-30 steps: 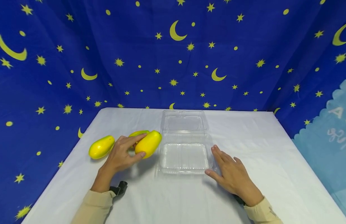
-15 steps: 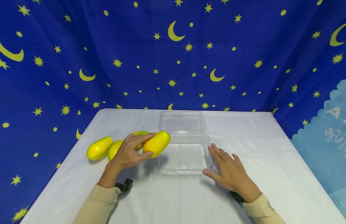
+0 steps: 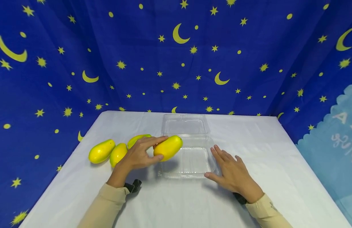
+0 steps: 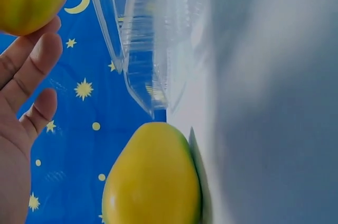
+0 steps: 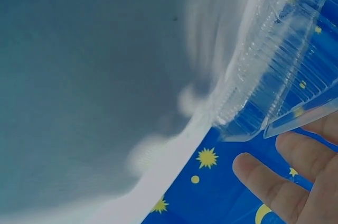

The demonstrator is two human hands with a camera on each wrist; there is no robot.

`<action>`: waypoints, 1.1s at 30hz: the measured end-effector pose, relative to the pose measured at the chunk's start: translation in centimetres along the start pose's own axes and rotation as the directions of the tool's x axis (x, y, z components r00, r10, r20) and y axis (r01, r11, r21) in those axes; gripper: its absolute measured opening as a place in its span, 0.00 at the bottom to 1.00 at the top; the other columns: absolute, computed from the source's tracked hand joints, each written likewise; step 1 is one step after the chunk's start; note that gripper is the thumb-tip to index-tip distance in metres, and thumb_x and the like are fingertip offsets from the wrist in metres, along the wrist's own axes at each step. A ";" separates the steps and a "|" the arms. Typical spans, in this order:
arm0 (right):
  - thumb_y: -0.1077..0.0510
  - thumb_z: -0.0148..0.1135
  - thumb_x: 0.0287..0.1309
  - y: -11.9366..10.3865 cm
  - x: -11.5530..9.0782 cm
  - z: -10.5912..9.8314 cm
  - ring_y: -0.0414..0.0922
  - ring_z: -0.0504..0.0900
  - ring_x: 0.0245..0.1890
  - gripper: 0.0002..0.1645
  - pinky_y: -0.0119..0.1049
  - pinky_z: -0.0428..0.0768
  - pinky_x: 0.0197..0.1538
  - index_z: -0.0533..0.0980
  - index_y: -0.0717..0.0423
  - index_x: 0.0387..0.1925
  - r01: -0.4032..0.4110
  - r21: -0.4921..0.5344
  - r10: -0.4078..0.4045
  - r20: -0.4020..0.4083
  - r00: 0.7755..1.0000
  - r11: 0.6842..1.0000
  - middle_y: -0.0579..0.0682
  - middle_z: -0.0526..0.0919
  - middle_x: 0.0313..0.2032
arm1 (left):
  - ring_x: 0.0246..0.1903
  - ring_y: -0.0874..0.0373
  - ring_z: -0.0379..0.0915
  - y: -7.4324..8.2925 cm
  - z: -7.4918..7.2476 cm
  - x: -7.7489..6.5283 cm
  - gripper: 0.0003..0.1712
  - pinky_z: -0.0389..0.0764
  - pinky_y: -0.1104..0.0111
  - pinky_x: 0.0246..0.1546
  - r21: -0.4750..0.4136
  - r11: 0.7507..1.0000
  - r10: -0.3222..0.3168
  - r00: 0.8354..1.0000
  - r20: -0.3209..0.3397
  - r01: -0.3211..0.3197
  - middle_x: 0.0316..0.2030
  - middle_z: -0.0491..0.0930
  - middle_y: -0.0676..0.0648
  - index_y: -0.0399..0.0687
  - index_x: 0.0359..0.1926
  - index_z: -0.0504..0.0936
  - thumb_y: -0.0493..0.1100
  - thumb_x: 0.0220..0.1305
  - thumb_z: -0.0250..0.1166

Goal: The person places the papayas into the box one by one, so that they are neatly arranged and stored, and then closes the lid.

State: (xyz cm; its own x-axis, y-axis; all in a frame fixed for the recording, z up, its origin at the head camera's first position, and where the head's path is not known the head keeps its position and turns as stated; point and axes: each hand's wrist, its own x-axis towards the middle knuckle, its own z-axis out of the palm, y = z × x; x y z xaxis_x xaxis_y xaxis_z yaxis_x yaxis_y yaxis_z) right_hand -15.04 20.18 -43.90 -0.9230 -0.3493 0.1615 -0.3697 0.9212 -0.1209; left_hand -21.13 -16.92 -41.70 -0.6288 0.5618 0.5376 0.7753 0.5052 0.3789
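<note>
My left hand (image 3: pixel 138 155) pinches a yellow mango (image 3: pixel 169 148) between thumb and fingers. The held mango hangs over the left side of a clear plastic clamshell box (image 3: pixel 190 174), whose lid (image 3: pixel 185 126) lies folded back behind it. My right hand (image 3: pixel 232 174) stays at the box's right side with straight fingers and holds nothing; whether its fingertips touch the rim, I cannot tell. Left of my left hand, a mango (image 3: pixel 101 151), a greener mango (image 3: pixel 118 154) and another mango (image 3: pixel 138 139) rest on the table. The left wrist view shows one lying mango (image 4: pixel 153 182) close up.
A white cloth covers the table (image 3: pixel 176 202). Behind and beside it hangs a blue curtain (image 3: pixel 141 41) with yellow moons and stars. At the right hangs a light blue panel (image 3: pixel 329 148) with white lettering.
My left hand has carried the mango rightward, from beside the box to over its left part. The greener mango, hidden at first behind the hand, now shows. My right hand has barely moved.
</note>
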 end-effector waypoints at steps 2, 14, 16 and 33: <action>0.17 0.50 0.55 -0.1 0.2 0.0 0.57 0.70 0.70 0.61 0.72 0.66 0.62 0.55 0.50 0.78 0.006 -0.003 -0.006 -0.001 1.000 1.000 0.49 0.59 0.77 | 0.35 0.67 0.71 0.1 0.0 0.2 0.39 0.76 0.66 0.39 -0.022 1.000 -0.007 1.000 0.005 0.007 0.44 0.84 0.61 0.64 0.71 0.71 0.53 0.57 0.72; 0.16 0.50 0.54 -0.1 0.9 -0.2 0.58 0.68 0.71 0.64 0.74 0.64 0.63 0.52 0.49 0.79 0.006 -0.008 -0.005 0.055 0.998 1.000 0.50 0.54 0.79 | 0.56 0.60 0.79 1.1 1.3 2.2 0.39 0.81 0.58 0.58 -0.104 0.995 0.016 0.998 0.052 -0.011 0.62 0.80 0.54 0.63 0.72 0.70 0.53 0.60 0.71; 0.17 0.52 0.53 -0.2 1.0 -0.1 0.58 0.67 0.72 0.63 0.75 0.63 0.63 0.52 0.49 0.79 0.001 0.000 -0.001 0.061 0.998 1.000 0.50 0.53 0.79 | 0.56 0.60 0.79 1.3 1.6 2.5 0.39 0.81 0.59 0.58 -0.105 0.994 0.018 0.998 0.052 -0.013 0.62 0.79 0.55 0.63 0.72 0.70 0.54 0.60 0.71; 0.16 0.53 0.52 0.3 1.3 0.0 0.58 0.67 0.72 0.65 0.75 0.63 0.63 0.52 0.50 0.79 -0.006 -0.011 0.007 0.067 0.998 1.000 0.49 0.53 0.79 | 0.44 0.64 0.78 2.0 4.6 3.5 0.39 0.84 0.65 0.44 -0.190 0.980 0.068 0.994 0.085 -0.051 0.61 0.80 0.52 0.59 0.73 0.67 0.53 0.61 0.68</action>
State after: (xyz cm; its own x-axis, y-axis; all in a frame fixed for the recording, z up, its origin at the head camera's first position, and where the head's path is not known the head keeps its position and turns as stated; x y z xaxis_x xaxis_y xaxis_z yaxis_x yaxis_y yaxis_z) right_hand -16.35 20.01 -43.76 -0.9305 -0.3538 0.0948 -0.3631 0.9251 -0.1112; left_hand -22.06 -10.91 -42.56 -0.5775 0.6482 0.4964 0.8033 0.3424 0.4874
